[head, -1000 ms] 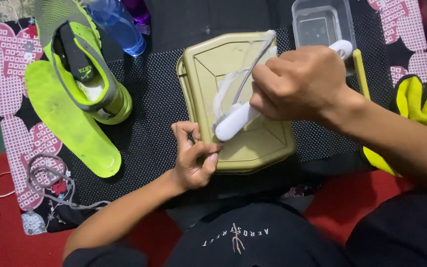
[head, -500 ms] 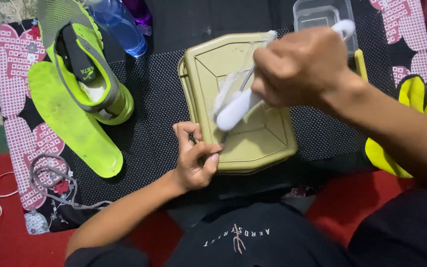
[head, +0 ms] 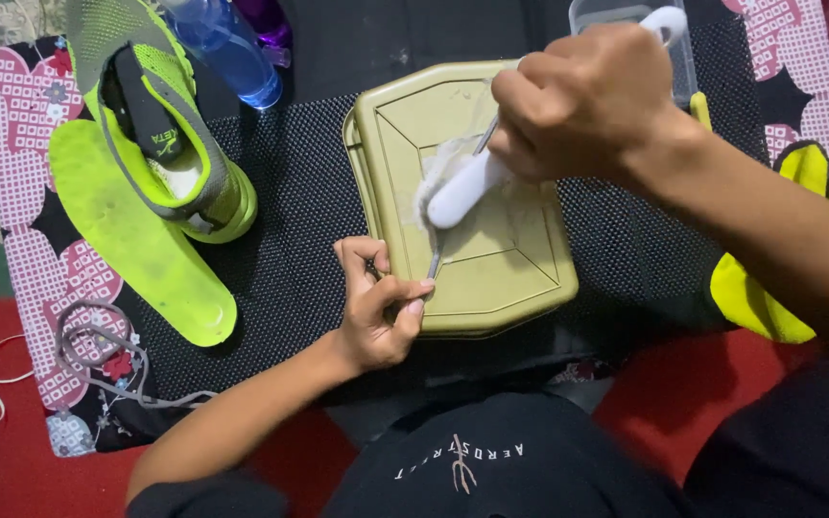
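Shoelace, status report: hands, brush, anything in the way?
Left hand pinching grey shoelace end. Right hand gripping white brush, scrubbing lace on olive lid. Nothing blocking.

A white-handled brush (head: 467, 187) is gripped in the closed right hand (head: 582, 101), its handle tip (head: 666, 19) seen above the fist; a grey shoelace (head: 437, 259) is pinched at its lower end by the left hand (head: 381, 307) and stretched over an olive-green lid (head: 491, 278); the brush is laid against the lace on the lid. The lid is set on a black dotted mat (head: 290, 211); to the left, a grey and neon-yellow shoe (head: 160, 125) is stood beside a neon-yellow insole (head: 136, 240); a second grey lace (head: 98, 355) is coiled on a patterned cloth (head: 21, 144); a blue bottle (head: 227, 43) is laid above the shoe; a clear plastic container (head: 683, 67) is partly hidden behind the right hand.
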